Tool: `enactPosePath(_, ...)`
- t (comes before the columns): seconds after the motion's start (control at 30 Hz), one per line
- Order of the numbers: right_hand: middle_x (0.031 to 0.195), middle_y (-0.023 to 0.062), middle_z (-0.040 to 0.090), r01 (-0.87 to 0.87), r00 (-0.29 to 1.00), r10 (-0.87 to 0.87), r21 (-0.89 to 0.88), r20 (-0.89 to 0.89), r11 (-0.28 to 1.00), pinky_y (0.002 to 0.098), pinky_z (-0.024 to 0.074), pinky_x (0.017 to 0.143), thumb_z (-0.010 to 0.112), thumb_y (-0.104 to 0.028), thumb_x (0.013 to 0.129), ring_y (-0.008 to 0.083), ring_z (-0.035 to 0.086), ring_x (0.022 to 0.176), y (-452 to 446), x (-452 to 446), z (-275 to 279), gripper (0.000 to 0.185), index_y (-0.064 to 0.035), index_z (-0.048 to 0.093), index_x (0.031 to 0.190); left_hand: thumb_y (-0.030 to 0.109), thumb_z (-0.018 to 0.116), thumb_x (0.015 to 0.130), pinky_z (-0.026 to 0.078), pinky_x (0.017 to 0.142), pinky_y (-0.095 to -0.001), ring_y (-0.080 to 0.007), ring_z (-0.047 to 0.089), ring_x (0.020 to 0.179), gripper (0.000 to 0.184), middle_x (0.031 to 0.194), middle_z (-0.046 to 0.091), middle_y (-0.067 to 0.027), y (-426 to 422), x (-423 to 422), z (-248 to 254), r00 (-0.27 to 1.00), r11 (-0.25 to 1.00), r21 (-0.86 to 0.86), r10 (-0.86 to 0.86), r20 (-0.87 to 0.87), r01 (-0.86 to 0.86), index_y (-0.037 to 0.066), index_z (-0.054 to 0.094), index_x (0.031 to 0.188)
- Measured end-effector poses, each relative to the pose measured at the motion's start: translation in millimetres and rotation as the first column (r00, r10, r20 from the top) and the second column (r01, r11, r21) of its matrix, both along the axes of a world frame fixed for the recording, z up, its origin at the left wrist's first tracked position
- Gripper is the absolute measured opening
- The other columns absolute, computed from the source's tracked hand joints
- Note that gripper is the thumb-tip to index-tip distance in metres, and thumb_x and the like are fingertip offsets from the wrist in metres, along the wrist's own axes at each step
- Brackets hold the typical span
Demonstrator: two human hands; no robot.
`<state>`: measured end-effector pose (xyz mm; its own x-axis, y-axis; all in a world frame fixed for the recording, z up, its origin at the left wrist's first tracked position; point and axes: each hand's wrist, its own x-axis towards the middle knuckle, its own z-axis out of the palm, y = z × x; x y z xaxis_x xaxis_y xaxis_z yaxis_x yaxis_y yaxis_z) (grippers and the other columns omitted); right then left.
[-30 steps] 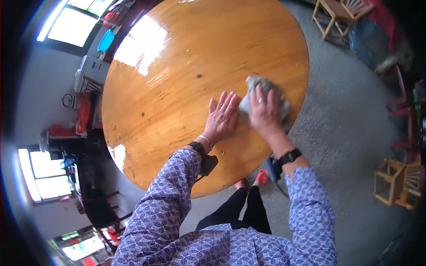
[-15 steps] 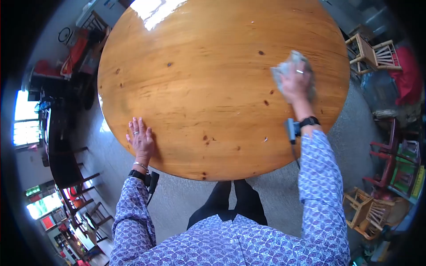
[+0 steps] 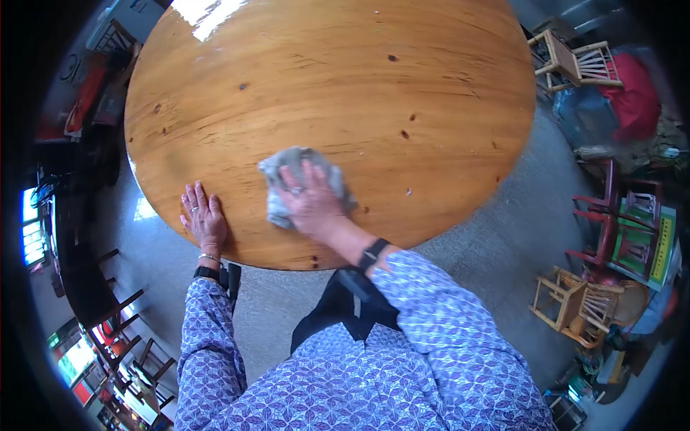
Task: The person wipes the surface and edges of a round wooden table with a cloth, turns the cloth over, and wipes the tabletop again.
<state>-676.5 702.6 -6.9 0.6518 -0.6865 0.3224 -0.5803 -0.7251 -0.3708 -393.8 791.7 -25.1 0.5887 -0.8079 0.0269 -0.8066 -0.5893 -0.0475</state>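
Head view, my remote record of one moment:
- Cloth (image 3: 277,207), one, grey and crumpled: lay on the wooden table (image 3: 323,93), near its front edge, under the right hand (image 3: 315,205) and to the right of the left hand (image 3: 206,225), with a stretch of bare tabletop between.
- Right hand, one: palm down on the cloth, fingers extended across it and slightly parted, pointing forward and to the left; I could not tell whether the fingertips pinched the fabric. Ring (image 3: 296,189) on one finger.
- Right arm, one: reached in slantwise from the right across the front of the body, patterned sleeve (image 3: 445,309) ending short of a black wristband (image 3: 373,253).
- Left hand, one: laid flat on the table by its front-left edge, fingers a little spread and pointing forward, nothing in its grasp that I could see.
- Left arm, one: ran nearly straight forward, with a bracelet (image 3: 210,257) and a dark band (image 3: 207,273) at the wrist.
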Motion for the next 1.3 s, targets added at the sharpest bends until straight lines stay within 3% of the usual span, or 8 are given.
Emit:
enactPosePath(0.23,0.144,0.0233,0.041,0.409,0.864,-0.452,-0.214,-0.223,0.887,0.0624,0.0311,0.102,0.057,-0.056,0.085,0.0441,0.041,0.127,-92,-210,17,0.060,-0.0194,0.057,0.132,0.045,0.035,0.100,0.011,0.113,-0.0627,-0.0296,0.015,0.148,0.058,0.161,0.020,-0.0068,2,4,-5,1.000,0.999,-0.023,-0.022,0.012,0.022,0.021,0.028,0.152)
enactPosePath(0.37,0.147,0.0235,0.037,0.585,0.695,-0.633,-0.244,-0.341,0.773,0.0620,0.0313,0.104,0.055,-0.059,0.087,0.0466,0.036,0.133,-180,-264,7,0.061,-0.0259,0.051,0.138,0.045,0.036,0.099,0.011,0.113,-0.0626,-0.0302,0.015,0.148,0.059,0.161,0.020,-0.0073,-2,-1,1,1.000,1.000,0.017,0.002,-0.016,-0.002,0.021,0.028,0.152)
enactPosePath(0.5,0.151,0.0245,0.030,0.662,0.698,-0.677,-0.150,-0.236,0.735,0.0595,0.0288,0.108,0.057,-0.052,0.089,0.0459,0.031,0.137,-209,-284,-22,0.061,-0.0235,0.047,0.142,0.045,0.038,0.098,0.012,0.113,-0.0636,-0.0309,0.015,0.148,0.059,0.161,0.020,-0.0073,-3,-3,7,1.000,1.000,0.028,0.000,0.014,-0.001,0.019,0.031,0.151)
enactPosePath(0.77,0.151,0.0268,0.030,0.352,0.845,-0.334,-0.036,-0.418,0.935,0.0641,0.0242,0.107,0.068,-0.045,0.080,0.0512,0.031,0.134,-19,-112,17,0.070,-0.0153,0.050,0.140,0.044,0.041,0.098,0.008,0.112,-0.0660,-0.0342,0.018,0.147,0.059,0.159,0.023,-0.0105,-3,-12,23,0.994,0.994,-0.102,-0.044,-0.103,0.034,0.016,0.032,0.150)
enactPosePath(1.03,0.150,0.0132,0.037,-0.237,0.971,0.238,0.048,-0.011,0.970,0.0682,0.0221,0.106,0.067,-0.038,0.076,0.0507,0.031,0.133,57,179,16,0.053,-0.0182,0.064,0.125,0.039,0.046,0.097,0.008,0.114,-0.0578,-0.0339,0.019,0.147,0.061,0.156,0.028,-0.0152,23,31,24,0.838,0.819,-0.573,-0.298,-0.458,-0.022,0.009,0.034,0.149)
enactPosePath(1.1,0.148,0.0120,0.039,-0.259,0.966,0.254,-0.197,-0.048,0.946,0.0689,0.0232,0.105,0.064,-0.036,0.076,0.0506,0.033,0.132,44,252,-17,0.049,-0.0187,0.064,0.122,0.039,0.046,0.097,0.009,0.115,-0.0559,-0.0338,0.019,0.147,0.061,0.156,0.028,-0.0162,32,69,23,0.875,0.784,-0.621,-0.304,-0.377,0.005,0.008,0.034,0.148)
enactPosePath(1.27,0.138,0.0122,0.048,-0.128,0.987,0.139,-0.136,0.078,0.982,0.0639,0.0345,0.097,0.064,-0.036,0.076,0.0437,0.043,0.122,-23,332,9,0.044,-0.0165,0.064,0.115,0.044,0.047,0.099,0.017,0.114,-0.0505,-0.0377,0.023,0.145,0.067,0.153,0.030,-0.0230,28,146,24,0.942,0.753,-0.609,0.045,-0.332,-0.250,0.006,0.028,0.150)
enactPosePath(1.3,0.139,0.0117,0.048,-0.038,0.999,0.036,-0.116,-0.018,0.993,0.0591,0.0362,0.099,0.065,-0.041,0.075,0.0410,0.042,0.125,-45,322,13,0.051,-0.0185,0.063,0.120,0.044,0.048,0.099,0.020,0.114,-0.0476,-0.0374,0.026,0.143,0.068,0.151,0.033,-0.0237,25,154,17,0.884,0.707,-0.605,0.063,-0.463,-0.367,0.005,0.027,0.150)
